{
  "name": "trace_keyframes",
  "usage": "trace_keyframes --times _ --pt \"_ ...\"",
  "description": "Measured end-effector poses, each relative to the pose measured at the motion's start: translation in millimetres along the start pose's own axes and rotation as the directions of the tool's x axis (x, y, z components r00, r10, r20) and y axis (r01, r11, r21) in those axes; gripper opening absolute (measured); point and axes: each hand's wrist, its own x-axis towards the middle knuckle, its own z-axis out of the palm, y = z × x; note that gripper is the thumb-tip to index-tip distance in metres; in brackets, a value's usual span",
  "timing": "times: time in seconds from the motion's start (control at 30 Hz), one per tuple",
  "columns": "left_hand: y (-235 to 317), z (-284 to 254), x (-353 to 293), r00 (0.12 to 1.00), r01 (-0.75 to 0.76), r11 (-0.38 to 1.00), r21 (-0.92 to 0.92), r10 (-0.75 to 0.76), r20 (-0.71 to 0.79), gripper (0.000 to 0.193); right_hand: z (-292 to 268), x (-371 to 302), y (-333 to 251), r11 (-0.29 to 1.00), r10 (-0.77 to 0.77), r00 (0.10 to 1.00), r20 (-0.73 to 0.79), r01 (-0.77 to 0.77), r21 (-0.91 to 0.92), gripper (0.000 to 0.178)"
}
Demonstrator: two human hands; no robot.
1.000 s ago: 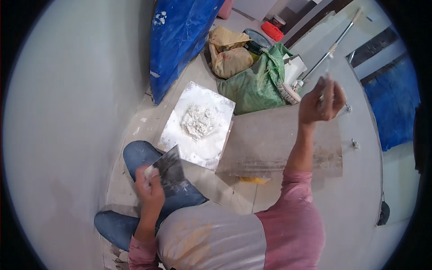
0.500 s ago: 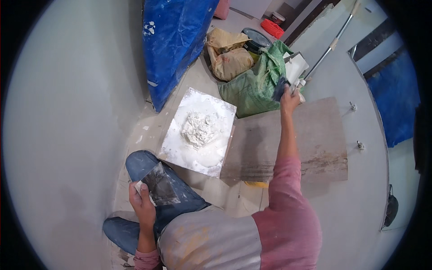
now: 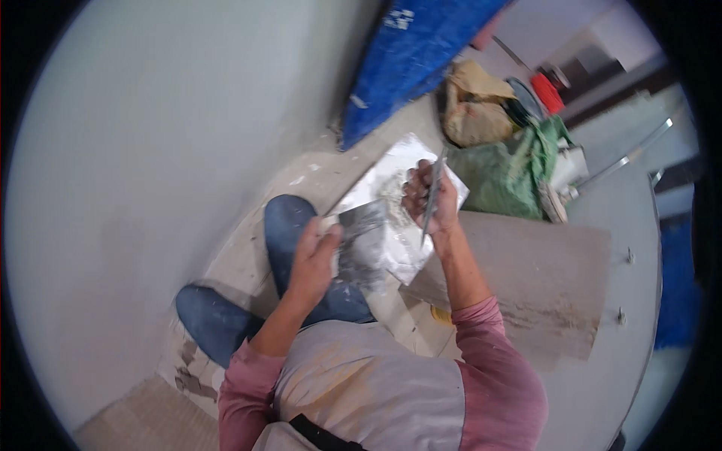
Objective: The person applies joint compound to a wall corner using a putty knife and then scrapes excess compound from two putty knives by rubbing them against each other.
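Note:
My left hand is closed round the pale handle of a plastering trowel whose flat, smeared steel blade extends to the right above my thigh. My right hand grips a second flat-bladed trowel, seen edge-on as a thin grey strip. It is over a white-smeared board on the floor. A heap of white plaster lies on that board, partly hidden behind my right hand and the left blade. Both hands are slightly blurred.
A brown board lies right of the white one. Behind stand a green sack, a tan bag and a dark-lidded bucket. Blue sheeting hangs near the pale left wall; a pole leans at the right.
My right hand has come back from beside the green sack to over the white board. My left hand has risen rightward with its trowel. The view has turned and shifted.

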Motion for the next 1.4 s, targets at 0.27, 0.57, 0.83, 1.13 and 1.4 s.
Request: trace_keyframes --times 0.27,0.57,0.83,1.13,1.4 --pt "56.6 -95.2 -61.5 0.944 -0.179 0.934 -0.31 0.073 -0.322 0.023 93.6 53.1 102.1 0.569 0.225 0.961 0.162 0.005 -0.822 0.031" --pt "55.3 -149.4 -112.6 0.674 -0.319 0.864 0.39 0.496 -0.547 0.013 196.7 39.2 146.6 0.017 -0.307 0.627 0.716 0.755 -0.655 0.019" --pt "64.9 -144.0 -116.4 0.704 -0.113 0.844 0.525 0.441 -0.557 0.018 188.0 24.8 112.7 -0.34 -0.179 0.572 0.8 0.727 -0.596 0.028" --pt "47.8 -193.1 -129.0 0.718 -0.373 0.925 0.074 0.338 -0.609 0.031 -34.1 -40.3 -49.8 0.895 -0.319 0.887 -0.334 0.165 -0.414 0.04" --pt "15.6 -199.5 -102.7 0.762 -0.303 0.953 0.015 0.252 -0.597 0.034 -85.1 -137.7 -31.1 -0.707 -0.302 0.937 0.174 -0.098 -0.7 0.032"
